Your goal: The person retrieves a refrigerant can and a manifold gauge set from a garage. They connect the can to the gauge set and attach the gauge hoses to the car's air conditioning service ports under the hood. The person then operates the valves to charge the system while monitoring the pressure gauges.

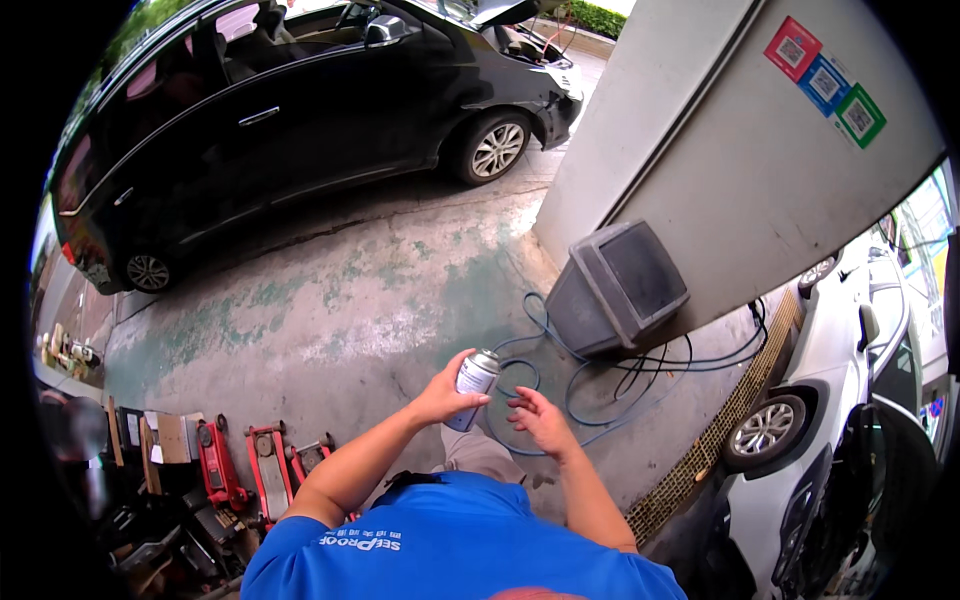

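My left hand (pixel 440 396) is wrapped round a white and blue aerosol can (pixel 478 374) in front of my body. The can is roughly upright with its silver top up, and my thumb lies across its side. A little to the right of the can, my right hand (pixel 542 420) is raised with its fingers apart and curled slightly, holding nothing. It does not touch the can.
A coiled blue hose (pixel 575 405) lies on the floor beside a grey bin (pixel 610 290) against a pillar (pixel 760 150). Beyond stands a black car (pixel 300 150); a white car (pixel 815 440) is at right past a floor grate (pixel 690 470). Red floor jacks (pixel 268 470) sit at left.
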Motion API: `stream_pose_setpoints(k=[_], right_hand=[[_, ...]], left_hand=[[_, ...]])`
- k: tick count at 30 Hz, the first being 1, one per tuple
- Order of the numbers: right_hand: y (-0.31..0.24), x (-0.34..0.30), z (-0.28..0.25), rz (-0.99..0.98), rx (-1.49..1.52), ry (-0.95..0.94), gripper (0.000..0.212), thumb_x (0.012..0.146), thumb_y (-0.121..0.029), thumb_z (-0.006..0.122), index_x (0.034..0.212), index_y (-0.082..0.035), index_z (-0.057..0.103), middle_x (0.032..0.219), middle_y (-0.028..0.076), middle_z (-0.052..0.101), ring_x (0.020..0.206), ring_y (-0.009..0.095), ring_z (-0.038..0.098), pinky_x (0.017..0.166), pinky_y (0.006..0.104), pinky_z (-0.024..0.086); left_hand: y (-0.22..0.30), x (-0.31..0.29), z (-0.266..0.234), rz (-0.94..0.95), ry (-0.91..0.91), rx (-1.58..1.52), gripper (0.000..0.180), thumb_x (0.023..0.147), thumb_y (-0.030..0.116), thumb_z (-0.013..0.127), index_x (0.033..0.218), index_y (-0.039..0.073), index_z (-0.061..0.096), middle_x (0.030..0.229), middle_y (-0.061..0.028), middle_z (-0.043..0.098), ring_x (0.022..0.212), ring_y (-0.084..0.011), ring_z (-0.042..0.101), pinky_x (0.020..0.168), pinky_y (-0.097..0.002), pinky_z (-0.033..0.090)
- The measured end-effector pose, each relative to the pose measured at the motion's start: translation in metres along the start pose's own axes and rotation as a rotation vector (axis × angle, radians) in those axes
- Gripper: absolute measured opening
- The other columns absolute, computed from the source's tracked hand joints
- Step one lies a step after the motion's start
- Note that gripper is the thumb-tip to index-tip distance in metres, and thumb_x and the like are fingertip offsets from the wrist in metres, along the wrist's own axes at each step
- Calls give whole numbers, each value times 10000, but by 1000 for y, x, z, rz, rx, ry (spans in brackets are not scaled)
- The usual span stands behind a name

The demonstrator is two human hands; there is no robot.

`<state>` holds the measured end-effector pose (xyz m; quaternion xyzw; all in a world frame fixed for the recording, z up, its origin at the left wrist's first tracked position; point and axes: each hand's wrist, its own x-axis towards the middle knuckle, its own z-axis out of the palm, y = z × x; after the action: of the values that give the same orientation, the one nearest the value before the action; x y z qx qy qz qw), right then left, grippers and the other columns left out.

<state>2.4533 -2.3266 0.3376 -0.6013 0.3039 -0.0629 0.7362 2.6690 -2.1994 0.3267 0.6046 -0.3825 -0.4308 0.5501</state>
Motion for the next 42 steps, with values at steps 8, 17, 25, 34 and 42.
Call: stream_pose_setpoints(k=[8, 17, 25, 34, 42], right_hand=[[-161, 316, 11, -116, 21, -4, 603, 834, -155, 715, 1323, 3, 399, 1159, 104, 588, 1012, 161, 588, 889, 316, 491], [-275, 609, -110, -277, -32, 49, 557, 775, -93, 726, 1261, -25, 463, 1081, 64, 592, 987, 140, 577, 893, 293, 468], [-361, 785, -278, -358, 63, 525, 516, 764, -70, 707, 1223, -11, 476, 1033, 71, 610, 945, 137, 594, 864, 296, 484], [-417, 1045, -448, -443, 126, 720, 540, 766, -45, 705, 1241, 14, 455, 1040, 74, 591, 928, 143, 585, 857, 292, 477], [-499, 1229, -573, -565, 384, 870, 522, 809, -72, 686, 1265, 2, 442, 1069, 57, 562, 956, 137, 549, 892, 293, 445]], left_hand=[[82, 230, -121, 19, 127, 449, 1041, 718, 274, 807, 1465, -30, 150, 1323, -280, 470, 1226, -396, 492, 1012, -409, 405], [51, 526, -295, -241, -109, -96, 628, 887, 170, 649, 1431, 25, 370, 1283, -171, 555, 1154, -245, 559, 981, -357, 446], [76, 857, -402, -305, -72, 318, 561, 874, 240, 649, 1353, 13, 467, 1198, -185, 614, 1056, -257, 632, 903, -357, 499], [94, 1221, -450, -92, 85, 402, 509, 893, 214, 625, 1330, -8, 488, 1180, -172, 628, 1069, -228, 619, 918, -330, 482], [127, 1491, -478, 31, 174, 752, 371, 919, 216, 544, 1203, -17, 590, 1119, -201, 652, 1067, -287, 621, 923, -342, 467]])
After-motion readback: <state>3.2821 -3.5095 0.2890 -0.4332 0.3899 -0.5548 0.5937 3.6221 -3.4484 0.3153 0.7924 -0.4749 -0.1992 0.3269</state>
